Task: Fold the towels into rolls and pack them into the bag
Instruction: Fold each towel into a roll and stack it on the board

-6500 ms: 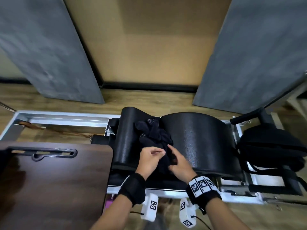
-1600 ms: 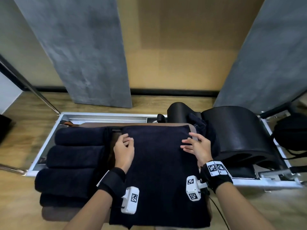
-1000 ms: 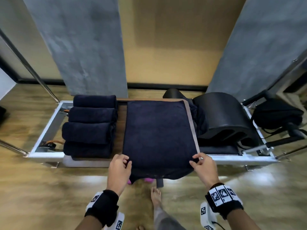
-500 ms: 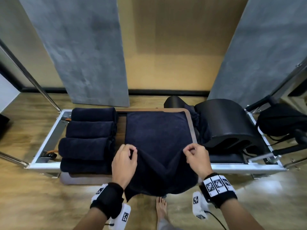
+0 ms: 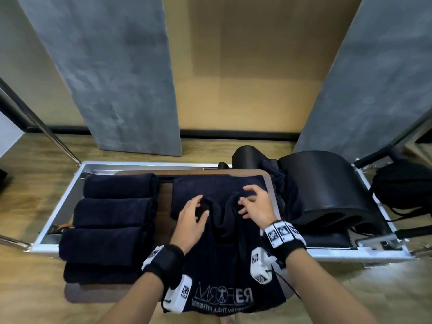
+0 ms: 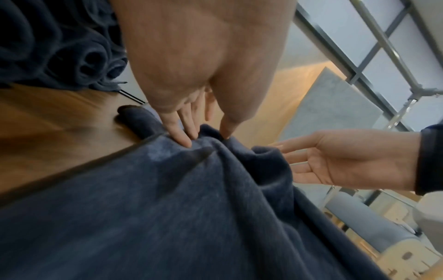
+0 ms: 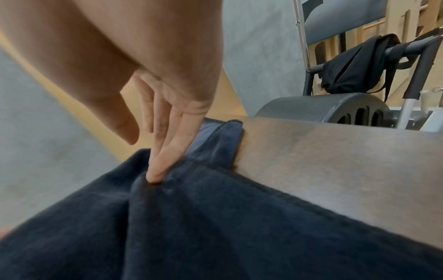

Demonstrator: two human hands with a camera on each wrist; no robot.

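Both atop towel point(image 5: 224, 265), left hand point(image 5: 190, 218), right hand point(image 5: 256, 206)

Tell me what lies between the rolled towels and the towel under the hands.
A bare strip of the brown board separates the rolls from the towel. Both the head view and the left wrist view show it.

You are working in a Pilates or fitness studio: a silver reformer frame point(image 5: 140, 166) sits on the wood plank floor point(image 5: 35, 183), with a black padded arc barrel point(image 5: 322, 183) resting at its right end. The towel point(image 5: 224, 296) spread across the frame is printed REFORM with FITNESS beneath, and rolled towels point(image 5: 112, 213) of the same dark cloth lie stacked at the frame's left end. Past its right end stands more padded apparatus point(image 7: 340, 22) with metal tubing.
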